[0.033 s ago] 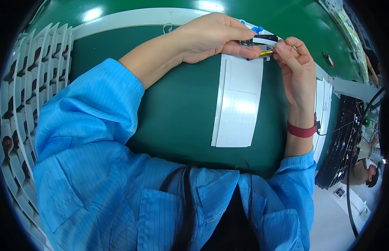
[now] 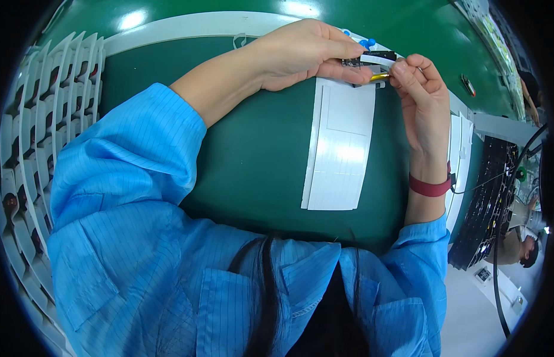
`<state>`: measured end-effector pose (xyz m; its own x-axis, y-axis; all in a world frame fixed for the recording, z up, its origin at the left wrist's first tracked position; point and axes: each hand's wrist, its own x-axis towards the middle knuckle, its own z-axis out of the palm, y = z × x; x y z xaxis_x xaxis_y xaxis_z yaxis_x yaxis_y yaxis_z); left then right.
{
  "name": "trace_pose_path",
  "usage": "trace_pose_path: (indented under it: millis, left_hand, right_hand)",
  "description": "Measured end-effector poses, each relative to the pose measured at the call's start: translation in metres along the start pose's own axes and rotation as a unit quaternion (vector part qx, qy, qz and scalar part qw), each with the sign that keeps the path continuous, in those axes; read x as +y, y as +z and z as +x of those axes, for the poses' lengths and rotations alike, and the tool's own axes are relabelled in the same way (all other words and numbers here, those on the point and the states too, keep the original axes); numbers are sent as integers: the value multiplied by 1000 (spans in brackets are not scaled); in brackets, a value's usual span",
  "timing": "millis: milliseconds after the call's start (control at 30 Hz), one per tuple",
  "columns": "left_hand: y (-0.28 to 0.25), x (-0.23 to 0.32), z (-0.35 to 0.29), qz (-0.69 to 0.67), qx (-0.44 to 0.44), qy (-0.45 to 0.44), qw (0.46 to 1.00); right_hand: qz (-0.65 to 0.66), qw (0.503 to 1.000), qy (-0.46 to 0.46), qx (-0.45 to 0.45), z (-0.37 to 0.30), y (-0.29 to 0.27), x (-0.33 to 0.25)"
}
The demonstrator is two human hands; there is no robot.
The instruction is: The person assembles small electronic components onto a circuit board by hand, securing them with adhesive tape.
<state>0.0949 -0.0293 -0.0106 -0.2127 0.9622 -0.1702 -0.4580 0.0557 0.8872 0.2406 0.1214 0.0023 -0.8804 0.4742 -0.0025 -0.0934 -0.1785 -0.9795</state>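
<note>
At the far edge of the green mat, my left hand pinches a small black part with fine detail, possibly a circuit board; the fingers cover much of it. My right hand is just to its right, thumb and fingertips pinched at the end of a shiny gold strip. The strip's other end meets my left fingertips. A dark piece and a white band span the gap between both hands. Below the hands lies a white sheet with ruled rectangles.
Stacked white trays with dark parts stand at the left. Small blue objects sit behind my hands. A red wristband with a thin cord is on my right wrist. Black strips and a person are at the right.
</note>
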Motion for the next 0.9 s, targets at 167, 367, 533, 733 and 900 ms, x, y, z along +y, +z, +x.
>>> trace_pose_path:
  millis: [167, 367, 533, 733, 900]
  left_hand:
    - [2, 0, 2, -6, 3, -6, 1000]
    - [-1, -2, 1, 15, -2, 6, 1000]
    - [1, -4, 2, 22, 5, 10, 1000]
    - [3, -6, 0, 40, 15, 12, 999]
    - [3, -7, 2, 56, 19, 23, 998]
  right_hand:
    - [-21, 1000, -1, 12, 1, -1, 0]
    - [-48, 998, -24, 30, -1, 6, 1]
    - [-189, 970, -138, 72, -9, 20, 1]
    - [-204, 966, -142, 78, -6, 18, 3]
    - [-218, 961, -148, 82, -4, 17, 3]
